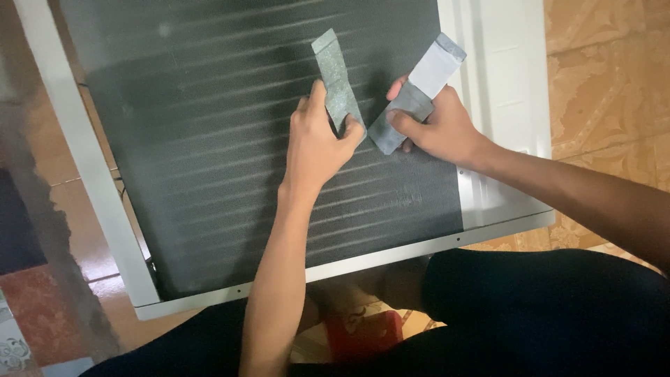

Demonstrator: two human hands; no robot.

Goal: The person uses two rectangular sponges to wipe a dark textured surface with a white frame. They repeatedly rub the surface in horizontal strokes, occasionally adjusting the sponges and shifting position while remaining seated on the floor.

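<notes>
A dark finned panel (230, 139) in a white frame (98, 188) lies over patterned floor tiles (600, 77). Above it, the left hand (317, 143) pinches a grey-green strip (338, 80), while the right hand (436, 126) grips a grey-and-white strip (429, 73); their lower ends nearly meet.

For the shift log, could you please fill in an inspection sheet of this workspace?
Surface: dark ribbed panel in a white frame, lying flat and tilted in view.
Job's things: two grey strips; left strip mottled grey, right strip with a white face.
Clutter: nothing seen.
Hands: left hand pinches the left strip; right hand pinches the right strip.
Cables: nothing seen.
Surroundings: patterned tan floor tiles; red tile lower left.
</notes>
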